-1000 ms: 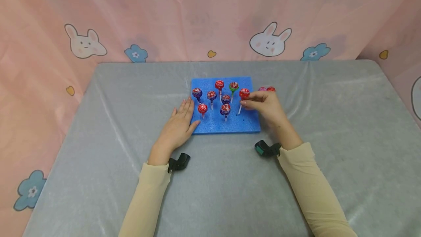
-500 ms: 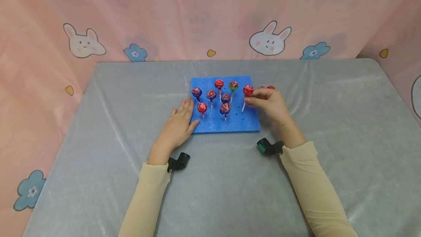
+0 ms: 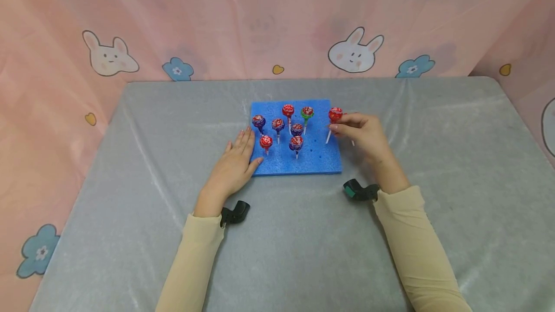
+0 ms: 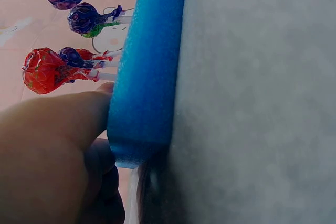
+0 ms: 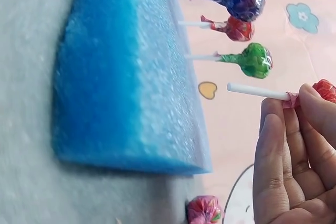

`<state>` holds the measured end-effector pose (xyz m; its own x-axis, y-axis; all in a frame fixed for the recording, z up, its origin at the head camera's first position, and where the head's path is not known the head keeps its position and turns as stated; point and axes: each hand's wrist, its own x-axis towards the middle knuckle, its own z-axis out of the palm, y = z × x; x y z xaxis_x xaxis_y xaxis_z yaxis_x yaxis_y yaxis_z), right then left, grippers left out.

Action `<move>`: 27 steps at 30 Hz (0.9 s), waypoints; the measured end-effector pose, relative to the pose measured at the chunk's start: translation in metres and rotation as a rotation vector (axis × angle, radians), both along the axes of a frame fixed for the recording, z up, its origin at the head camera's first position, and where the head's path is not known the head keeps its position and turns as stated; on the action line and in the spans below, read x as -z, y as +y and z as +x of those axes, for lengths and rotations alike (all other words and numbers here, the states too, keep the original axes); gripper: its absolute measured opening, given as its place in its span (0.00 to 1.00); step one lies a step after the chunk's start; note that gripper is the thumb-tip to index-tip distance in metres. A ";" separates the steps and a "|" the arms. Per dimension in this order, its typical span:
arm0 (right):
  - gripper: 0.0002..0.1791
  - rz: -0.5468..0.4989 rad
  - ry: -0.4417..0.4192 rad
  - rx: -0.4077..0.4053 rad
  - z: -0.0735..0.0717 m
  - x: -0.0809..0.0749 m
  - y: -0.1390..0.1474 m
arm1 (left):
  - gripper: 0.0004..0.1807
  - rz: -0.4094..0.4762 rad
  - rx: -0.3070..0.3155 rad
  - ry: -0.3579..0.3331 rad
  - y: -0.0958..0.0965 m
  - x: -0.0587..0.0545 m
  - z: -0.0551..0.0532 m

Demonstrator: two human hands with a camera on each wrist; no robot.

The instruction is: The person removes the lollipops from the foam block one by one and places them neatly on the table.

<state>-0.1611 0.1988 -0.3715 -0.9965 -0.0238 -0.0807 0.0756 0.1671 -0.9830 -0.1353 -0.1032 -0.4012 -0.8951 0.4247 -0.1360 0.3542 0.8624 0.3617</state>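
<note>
My right hand pinches a red lollipop just below its wrapped head, near the right edge of a blue foam board. In the right wrist view the bare end of its white stick is clear of the foam. Flat along the board's left edge rests my left hand, its thumb on the top. Several wrapped lollipops stand upright in the board, among them a green one, a red one at the back and a purple one in front.
A pink lollipop lies on the grey cloth beyond the board in the right wrist view; in the head view my right hand mostly hides that spot. Small holes dot the foam's right part. A pink curtain hangs behind the table.
My right hand has carried the red lollipop to the right and slightly away, from over the board to its right edge. The left hand stays in place.
</note>
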 end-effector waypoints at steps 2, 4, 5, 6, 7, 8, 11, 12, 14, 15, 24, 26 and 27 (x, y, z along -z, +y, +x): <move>0.06 0.006 0.003 0.013 0.000 -0.001 0.002 | 0.37 0.000 0.000 0.001 0.000 0.000 0.000; 0.06 -0.004 -0.003 0.029 0.000 -0.001 0.004 | 0.37 0.000 0.000 0.001 0.000 0.000 0.000; 0.06 0.000 -0.008 0.040 0.000 -0.002 0.005 | 0.37 0.001 0.000 0.002 0.000 0.000 0.000; 0.05 0.004 -0.008 0.050 0.000 -0.002 0.007 | 0.37 0.002 0.000 0.003 0.000 0.000 0.000; 0.05 0.007 -0.009 0.056 0.000 -0.002 0.008 | 0.37 0.003 0.000 0.003 0.000 0.000 0.000; 0.04 0.008 -0.008 0.059 0.000 -0.002 0.010 | 0.37 0.003 0.000 0.004 0.000 0.000 0.000; 0.02 0.007 -0.011 0.082 -0.001 -0.003 0.015 | 0.37 0.004 0.000 0.005 0.000 0.000 0.000; 0.02 -0.002 -0.011 0.085 -0.001 -0.003 0.016 | 0.37 0.005 0.001 0.006 0.000 0.000 0.000; 0.03 -0.044 -0.009 0.094 -0.001 -0.004 0.019 | 0.37 0.009 0.002 0.007 0.000 0.000 0.000; 0.02 -0.067 -0.008 0.104 -0.001 -0.004 0.021 | 0.37 0.011 0.001 0.007 0.000 0.000 0.000; 0.07 -0.268 0.040 0.121 -0.002 -0.004 0.037 | 0.37 0.009 0.003 0.005 0.000 -0.001 0.001; 0.07 -0.275 0.039 0.132 -0.003 -0.003 0.040 | 0.37 0.007 0.004 0.004 0.000 -0.001 0.001; 0.07 -0.284 0.042 0.135 -0.003 -0.002 0.042 | 0.37 0.008 0.005 0.004 0.000 -0.001 0.001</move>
<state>-0.1643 0.2408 -0.3690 -0.9945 0.0928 -0.0489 0.0373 -0.1233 -0.9917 -0.1341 -0.1035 -0.4001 -0.8935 0.4300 -0.1293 0.3597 0.8578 0.3673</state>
